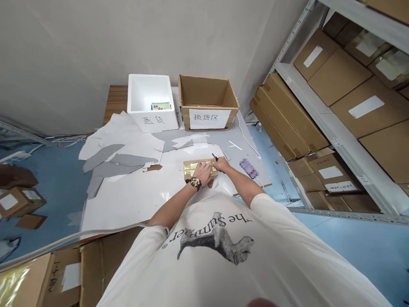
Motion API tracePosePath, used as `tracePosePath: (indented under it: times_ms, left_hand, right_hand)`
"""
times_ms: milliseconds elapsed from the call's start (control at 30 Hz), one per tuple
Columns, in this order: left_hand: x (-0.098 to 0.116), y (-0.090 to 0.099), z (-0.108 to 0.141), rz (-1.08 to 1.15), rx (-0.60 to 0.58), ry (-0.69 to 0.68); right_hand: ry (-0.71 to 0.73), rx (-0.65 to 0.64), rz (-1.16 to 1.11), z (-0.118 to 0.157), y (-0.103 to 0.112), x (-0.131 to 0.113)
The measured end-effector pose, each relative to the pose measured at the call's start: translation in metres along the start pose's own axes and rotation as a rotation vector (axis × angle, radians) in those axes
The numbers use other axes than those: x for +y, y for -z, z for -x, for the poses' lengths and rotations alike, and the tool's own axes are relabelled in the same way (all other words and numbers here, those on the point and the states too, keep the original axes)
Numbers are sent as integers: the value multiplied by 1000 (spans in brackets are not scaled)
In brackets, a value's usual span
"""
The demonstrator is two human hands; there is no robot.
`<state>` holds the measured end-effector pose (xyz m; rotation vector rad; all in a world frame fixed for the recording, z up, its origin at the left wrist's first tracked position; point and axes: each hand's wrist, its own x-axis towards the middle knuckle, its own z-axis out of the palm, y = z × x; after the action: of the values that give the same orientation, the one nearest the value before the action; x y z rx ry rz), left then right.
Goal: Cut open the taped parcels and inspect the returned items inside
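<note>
Cardboard parcel (192, 167), just one, oblong, shiny with tape, lies on the table (121, 213) under the left hand (202, 172), fingers spread; the right hand (221, 164) clenches one slim tool (214, 156). Beyond, I see one smooth foam box (171, 120), one cardboard bin (204, 91).

The table (121, 209) bears parcel (188, 169), carton (185, 117) and foam box (170, 122).

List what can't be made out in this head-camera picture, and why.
- Head view: part of the top of the small box, covered by the left hand.
- Head view: the grip of the dark tool, hidden inside the right hand.
- Head view: the purplish item, blurred by pixelation.
- Head view: one shelf carton, cut off by the right edge.
</note>
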<state>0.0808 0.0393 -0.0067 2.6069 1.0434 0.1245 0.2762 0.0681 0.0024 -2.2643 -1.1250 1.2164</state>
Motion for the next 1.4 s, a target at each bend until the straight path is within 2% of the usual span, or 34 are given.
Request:
tracePosePath:
  times_ms: [100,200,333,433,533,700,800,1033,1233,1333,1400]
  left_hand:
    - [-3,-1,-6,42,-12,104]
    - [-9,-1,-11,122,-33,197]
    - [-17,-3,-8,201,-29,186]
    - [-18,-6,-5,204,-11,175]
    - [-14,-5,-4,205,-19,158]
    - [-5,2,-3,185,-59,158]
    - [-1,5,-2,176,-55,180]
    - [4,12,0,220,-47,182]
    - [2,13,2,226,-27,134]
    - [0,10,2,246,-12,130]
    - [-2,9,3,268,39,142]
  right_hand:
    - [23,-42,-59,4,6,2]
    - [67,-60,-140,20,23,18]
    - [124,-84,-180,48,58,53]
    - [151,-203,-113,66,85,76]
    - [157,-314,-37,75,100,86]
    - [180,-409,201,63,93,67]
    - [174,-431,240,52,89,52]
    - [98,-566,279,47,103,41]
    - [72,-544,219,49,92,36]
    - [71,-553,177,56,103,47]
    - [54,-462,40,63,111,56]
